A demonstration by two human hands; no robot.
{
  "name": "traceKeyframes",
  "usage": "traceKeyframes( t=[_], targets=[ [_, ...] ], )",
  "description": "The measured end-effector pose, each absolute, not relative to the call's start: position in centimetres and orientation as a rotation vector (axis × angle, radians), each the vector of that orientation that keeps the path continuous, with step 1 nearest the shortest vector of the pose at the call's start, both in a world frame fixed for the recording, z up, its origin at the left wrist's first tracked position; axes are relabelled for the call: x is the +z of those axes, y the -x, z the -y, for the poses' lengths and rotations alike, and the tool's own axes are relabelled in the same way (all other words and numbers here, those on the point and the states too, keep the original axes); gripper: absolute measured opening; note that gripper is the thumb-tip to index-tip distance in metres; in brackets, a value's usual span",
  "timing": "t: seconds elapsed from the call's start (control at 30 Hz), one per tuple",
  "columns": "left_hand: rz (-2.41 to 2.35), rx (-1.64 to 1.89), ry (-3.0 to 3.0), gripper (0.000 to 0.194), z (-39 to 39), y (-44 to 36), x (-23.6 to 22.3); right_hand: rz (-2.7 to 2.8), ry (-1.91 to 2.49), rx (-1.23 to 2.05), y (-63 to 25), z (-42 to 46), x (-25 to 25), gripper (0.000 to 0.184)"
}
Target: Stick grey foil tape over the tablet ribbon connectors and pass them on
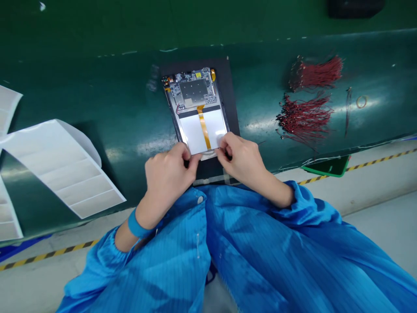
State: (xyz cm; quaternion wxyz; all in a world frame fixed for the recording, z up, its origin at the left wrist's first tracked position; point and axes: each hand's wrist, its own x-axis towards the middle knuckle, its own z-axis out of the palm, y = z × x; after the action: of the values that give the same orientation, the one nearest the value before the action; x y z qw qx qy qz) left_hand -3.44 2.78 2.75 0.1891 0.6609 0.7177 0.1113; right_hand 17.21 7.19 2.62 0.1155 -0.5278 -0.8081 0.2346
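Observation:
An opened tablet (192, 124) lies on a black mat (232, 108) in front of me. Its circuit board (193, 89) shows at the far end, and a silvery battery (192, 132) fills the near part. An orange ribbon cable (204, 128) runs down over the battery. My left hand (171, 174) pinches at the tablet's near left corner. At the near right corner my right hand (243, 158) has thumb and forefinger pressed together. Between them is a whitish curved piece (208, 154) at the near edge. What the fingertips hold is hidden.
Two bundles of red and black wires (321, 74) lie on the green bench mat (260, 87) to the right, near a thin ring (361, 101). White label sheets (65, 165) lie at left. A green tray (332, 167) sits below the bench edge; a dark object (355, 8) stands far right.

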Motion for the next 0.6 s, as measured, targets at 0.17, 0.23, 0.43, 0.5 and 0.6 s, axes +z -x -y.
traceKeyframes(
  t=[0.17,0.23,0.43,0.5,0.6],
  targets=[
    [-1.674,0.622,-2.297,0.036,-0.3,4.8,1.6,2.530,1.043,0.337,-20.3,-5.9,0.8,0.034],
    [-1.638,0.545,-2.407,0.045,0.2,5.2,0.8,2.597,1.077,0.318,-21.3,-5.6,0.3,0.043],
    [-1.662,0.507,-2.480,0.054,1.2,4.9,-0.6,2.622,1.099,0.357,-22.2,-5.3,0.1,0.051],
    [-1.625,0.507,-2.527,0.053,1.5,4.8,-0.4,2.633,1.044,0.373,-22.3,-5.3,0.0,0.051],
    [-1.611,0.553,-2.513,0.042,0.8,6.2,1.0,2.523,1.022,0.329,-23.0,-5.6,-0.5,0.045]
  ],
)
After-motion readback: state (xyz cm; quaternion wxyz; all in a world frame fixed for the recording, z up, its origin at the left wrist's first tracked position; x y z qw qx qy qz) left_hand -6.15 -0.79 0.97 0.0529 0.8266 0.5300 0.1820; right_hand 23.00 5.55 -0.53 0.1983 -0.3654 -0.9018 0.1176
